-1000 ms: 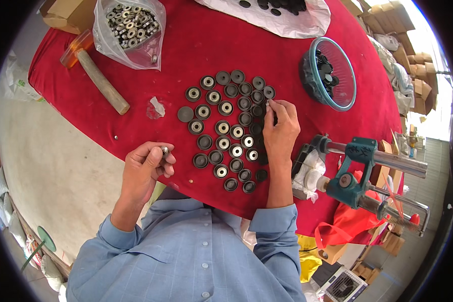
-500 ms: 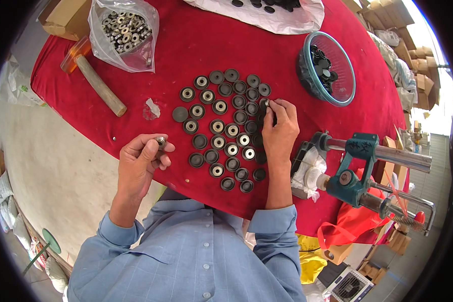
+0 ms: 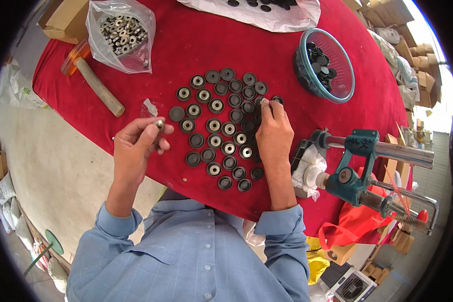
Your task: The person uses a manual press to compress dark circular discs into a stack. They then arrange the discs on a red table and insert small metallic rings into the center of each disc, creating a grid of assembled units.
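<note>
Over the table's near left edge, my left hand [image 3: 136,151] is closed, pinching a small metal ball bearing [image 3: 159,124] between thumb and fingers. My right hand [image 3: 275,133] reaches to the right side of a group of round black caps [image 3: 237,172]. Its fingertips are pressed together over one of them, on a small shiny piece that looks like a bearing [image 3: 262,101], mostly hidden. Several caps to the left hold a silver bearing [image 3: 216,105] in the middle; others show a bare recess. One cap [image 3: 176,114] at the left lies flat side up. The right hand covers some caps.
A clear bag of bearings [image 3: 123,38] and a wooden-handled mallet [image 3: 99,86] lie far left. A clear bowl of black caps [image 3: 350,75] stands far right, near a white sheet [image 3: 246,17] with more. A green hand press [image 3: 355,161] stands at right, beside a red bag [image 3: 345,226].
My left hand has moved farther from me with its bearing. My right hand has shifted slightly left, uncovering a cap beyond it. The whole view has shifted a little.
</note>
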Motion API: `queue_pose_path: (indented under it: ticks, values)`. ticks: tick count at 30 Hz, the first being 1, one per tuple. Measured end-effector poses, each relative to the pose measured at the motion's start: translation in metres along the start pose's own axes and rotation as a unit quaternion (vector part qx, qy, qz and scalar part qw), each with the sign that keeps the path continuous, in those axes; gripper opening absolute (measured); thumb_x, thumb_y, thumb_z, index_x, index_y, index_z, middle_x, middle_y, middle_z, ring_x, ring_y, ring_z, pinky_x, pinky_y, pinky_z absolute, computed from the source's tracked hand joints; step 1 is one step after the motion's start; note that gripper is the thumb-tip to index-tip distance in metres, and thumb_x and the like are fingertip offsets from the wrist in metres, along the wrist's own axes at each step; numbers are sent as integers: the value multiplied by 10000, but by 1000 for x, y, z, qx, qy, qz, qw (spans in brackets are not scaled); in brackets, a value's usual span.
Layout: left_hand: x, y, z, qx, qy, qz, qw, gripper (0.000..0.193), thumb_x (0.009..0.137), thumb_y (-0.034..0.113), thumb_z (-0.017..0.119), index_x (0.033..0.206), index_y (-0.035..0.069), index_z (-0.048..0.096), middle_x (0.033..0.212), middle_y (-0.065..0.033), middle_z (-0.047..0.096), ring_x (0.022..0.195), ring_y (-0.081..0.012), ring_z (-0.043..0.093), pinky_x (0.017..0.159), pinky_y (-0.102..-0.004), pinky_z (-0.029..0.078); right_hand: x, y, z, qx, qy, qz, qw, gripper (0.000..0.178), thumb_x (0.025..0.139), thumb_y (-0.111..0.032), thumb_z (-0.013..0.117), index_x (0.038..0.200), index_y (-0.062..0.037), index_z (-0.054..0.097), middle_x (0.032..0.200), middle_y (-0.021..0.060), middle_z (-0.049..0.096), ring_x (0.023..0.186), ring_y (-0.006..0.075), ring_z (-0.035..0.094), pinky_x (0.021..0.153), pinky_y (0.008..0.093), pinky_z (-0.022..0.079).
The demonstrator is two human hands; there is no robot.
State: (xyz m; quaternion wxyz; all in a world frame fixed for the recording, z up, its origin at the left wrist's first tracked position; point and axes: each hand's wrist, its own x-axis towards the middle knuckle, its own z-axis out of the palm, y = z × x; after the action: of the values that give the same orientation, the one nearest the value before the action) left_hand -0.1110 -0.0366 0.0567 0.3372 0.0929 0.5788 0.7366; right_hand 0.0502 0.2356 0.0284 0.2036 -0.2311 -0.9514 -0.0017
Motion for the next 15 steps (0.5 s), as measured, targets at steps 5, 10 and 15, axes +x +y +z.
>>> queue_pose_path:
  ticks: [5,10,15]
  values:
    - [43,13,21,133,-16,104,986,246,1065,136,653,1245,-23,706,1092,-152,784,810,-130,718,703,-256,553,0,-4,-2,32,1,39,999,333,867,8,697,1199,24,690,1143,139,663,953,321,713,820,407,607]
    - [99,6,51,279,-28,232,931,199,1002,92,724,1171,-8,753,1056,-84,798,838,-123,723,746,-259,553,6,-6,-2,85,38,61,994,289,892,-21,705,1180,4,701,1121,143,683,957,325,717,811,416,606]
    - [140,-16,65,497,-56,401,767,192,890,64,795,1083,64,795,1011,-68,794,889,-218,735,793,-348,568,6,-3,-2,96,37,68,992,250,897,-29,708,1146,-7,718,1115,134,688,948,325,713,817,424,601]
